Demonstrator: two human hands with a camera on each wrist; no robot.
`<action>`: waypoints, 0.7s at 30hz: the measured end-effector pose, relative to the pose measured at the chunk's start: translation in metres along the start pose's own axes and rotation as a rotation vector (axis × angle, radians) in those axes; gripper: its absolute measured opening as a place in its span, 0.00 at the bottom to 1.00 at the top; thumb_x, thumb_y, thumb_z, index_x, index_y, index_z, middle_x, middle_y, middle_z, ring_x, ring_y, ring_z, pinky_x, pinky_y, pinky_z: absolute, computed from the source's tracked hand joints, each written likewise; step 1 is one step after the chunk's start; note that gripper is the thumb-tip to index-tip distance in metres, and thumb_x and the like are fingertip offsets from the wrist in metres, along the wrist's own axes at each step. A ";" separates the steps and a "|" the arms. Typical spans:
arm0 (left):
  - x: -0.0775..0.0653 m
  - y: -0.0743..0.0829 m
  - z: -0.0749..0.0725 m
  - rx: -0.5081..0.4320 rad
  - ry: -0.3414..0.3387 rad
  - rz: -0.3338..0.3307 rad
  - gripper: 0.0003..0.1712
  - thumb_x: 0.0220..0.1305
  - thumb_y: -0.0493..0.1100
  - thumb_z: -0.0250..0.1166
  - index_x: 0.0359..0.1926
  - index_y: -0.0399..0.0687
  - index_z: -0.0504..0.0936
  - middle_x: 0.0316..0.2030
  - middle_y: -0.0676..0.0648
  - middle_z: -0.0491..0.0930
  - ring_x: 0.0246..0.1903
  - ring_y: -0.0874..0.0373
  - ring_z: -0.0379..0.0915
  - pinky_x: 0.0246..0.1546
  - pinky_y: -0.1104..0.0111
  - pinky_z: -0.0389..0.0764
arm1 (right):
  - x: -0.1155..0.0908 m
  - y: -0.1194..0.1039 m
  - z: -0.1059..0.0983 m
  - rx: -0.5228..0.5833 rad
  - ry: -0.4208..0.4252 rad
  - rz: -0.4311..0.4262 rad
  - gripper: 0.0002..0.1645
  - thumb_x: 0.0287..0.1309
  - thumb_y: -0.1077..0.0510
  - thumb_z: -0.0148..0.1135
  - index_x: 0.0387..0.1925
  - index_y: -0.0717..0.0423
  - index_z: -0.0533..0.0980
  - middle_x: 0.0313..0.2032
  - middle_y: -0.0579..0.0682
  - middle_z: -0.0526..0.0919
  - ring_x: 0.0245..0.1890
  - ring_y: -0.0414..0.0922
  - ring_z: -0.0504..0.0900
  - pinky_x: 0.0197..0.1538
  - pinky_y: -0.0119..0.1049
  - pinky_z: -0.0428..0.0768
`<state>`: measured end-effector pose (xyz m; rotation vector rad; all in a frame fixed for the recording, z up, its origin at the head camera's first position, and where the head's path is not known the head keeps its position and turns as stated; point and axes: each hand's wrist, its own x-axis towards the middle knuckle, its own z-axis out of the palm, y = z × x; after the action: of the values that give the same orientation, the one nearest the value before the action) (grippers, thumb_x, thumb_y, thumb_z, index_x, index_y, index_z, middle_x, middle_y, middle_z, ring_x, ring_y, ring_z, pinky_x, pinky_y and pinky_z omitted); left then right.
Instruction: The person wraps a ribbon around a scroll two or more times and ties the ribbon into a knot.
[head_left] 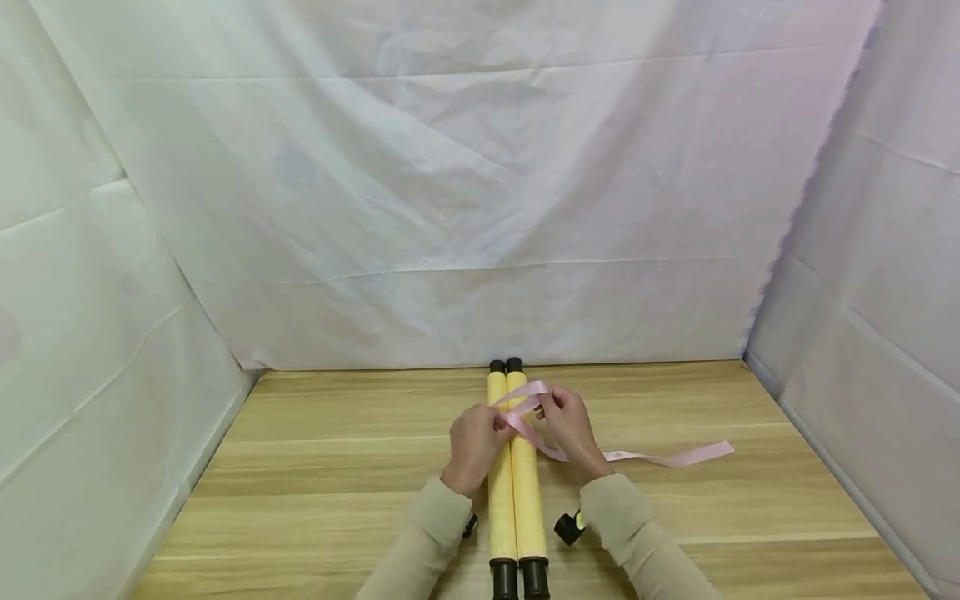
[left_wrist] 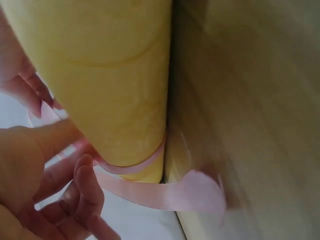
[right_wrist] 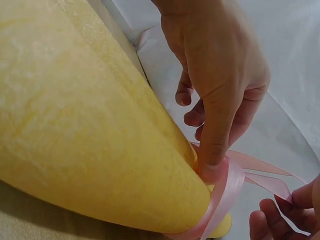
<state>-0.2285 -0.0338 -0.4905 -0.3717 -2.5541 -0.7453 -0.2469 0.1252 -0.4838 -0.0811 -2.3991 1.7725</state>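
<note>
Two yellow scrolls, a left one [head_left: 501, 500] and a right one [head_left: 529, 508], lie side by side on the table with dark knobs at both ends. A pink ribbon [head_left: 705, 453] wraps around them toward their far part. My left hand [head_left: 472, 443] pinches the ribbon where it crosses on top of the scrolls, thumb pressed close to the yellow surface in the right wrist view. To the right, my right hand [head_left: 572, 425] pinches a raised stretch of ribbon between thumb and fingertips. In the left wrist view a ribbon end [left_wrist: 200, 192] curls beside the scroll.
The wood-grain table [head_left: 337, 467] meets a white cloth backdrop [head_left: 480, 208] just past the scrolls' far knobs. Cloth walls also stand at left and right. A small black device [head_left: 570, 527] sits at my right wrist.
</note>
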 end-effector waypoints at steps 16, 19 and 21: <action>0.006 -0.015 -0.026 -0.624 -0.318 -0.394 0.06 0.53 0.41 0.65 0.26 0.43 0.84 0.27 0.42 0.84 0.26 0.52 0.77 0.26 0.66 0.77 | -0.002 -0.001 -0.003 0.006 -0.014 -0.006 0.18 0.67 0.54 0.51 0.31 0.62 0.80 0.31 0.60 0.84 0.32 0.55 0.82 0.38 0.39 0.77; 0.006 -0.018 -0.030 -0.696 -0.346 -0.423 0.08 0.55 0.42 0.65 0.29 0.41 0.85 0.31 0.41 0.84 0.34 0.46 0.78 0.35 0.60 0.79 | -0.003 -0.001 -0.003 0.026 -0.023 -0.004 0.19 0.67 0.54 0.51 0.31 0.63 0.81 0.32 0.61 0.84 0.32 0.56 0.81 0.37 0.38 0.75; 0.005 -0.021 -0.031 -0.734 -0.360 -0.440 0.10 0.57 0.43 0.65 0.30 0.40 0.85 0.33 0.40 0.84 0.36 0.46 0.78 0.40 0.54 0.80 | -0.003 -0.002 -0.002 0.027 -0.025 0.001 0.19 0.67 0.53 0.51 0.32 0.62 0.81 0.32 0.61 0.84 0.32 0.55 0.81 0.36 0.38 0.75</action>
<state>-0.2302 -0.0675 -0.4740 -0.1663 -2.6222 -1.9470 -0.2433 0.1264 -0.4820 -0.0571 -2.3913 1.8170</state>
